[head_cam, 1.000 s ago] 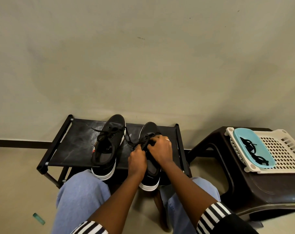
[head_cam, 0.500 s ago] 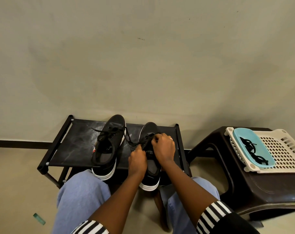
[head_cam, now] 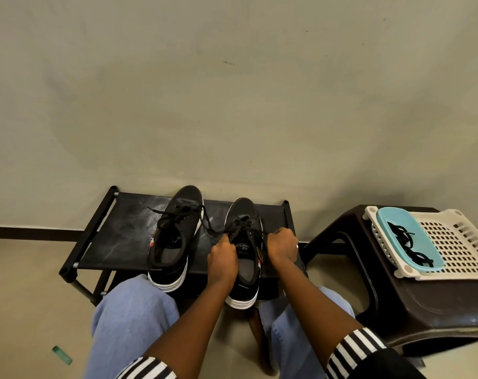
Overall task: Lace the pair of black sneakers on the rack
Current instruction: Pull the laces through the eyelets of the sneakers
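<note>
Two black sneakers with white soles stand on a low black rack (head_cam: 117, 233), toes toward the wall. The left sneaker (head_cam: 175, 239) has loose black laces trailing from its eyelets. The right sneaker (head_cam: 244, 242) has a lace (head_cam: 242, 224) through its front eyelets. My left hand (head_cam: 223, 258) grips one lace end on that shoe's left side. My right hand (head_cam: 283, 246) grips the other end on its right side. Both fists are curled, and the lace ends inside them are hidden.
A dark brown plastic stool (head_cam: 412, 294) stands to the right, bearing a cream perforated basket (head_cam: 462, 247) and a light blue tray (head_cam: 421, 236) with a black lace in it. A small green object (head_cam: 62, 355) lies on the floor at lower left. My knees sit below the rack.
My hands have moved apart: the right one shifted from over the shoe's tongue to its right side, the left stayed at its left side. The tongue and insole now show.
</note>
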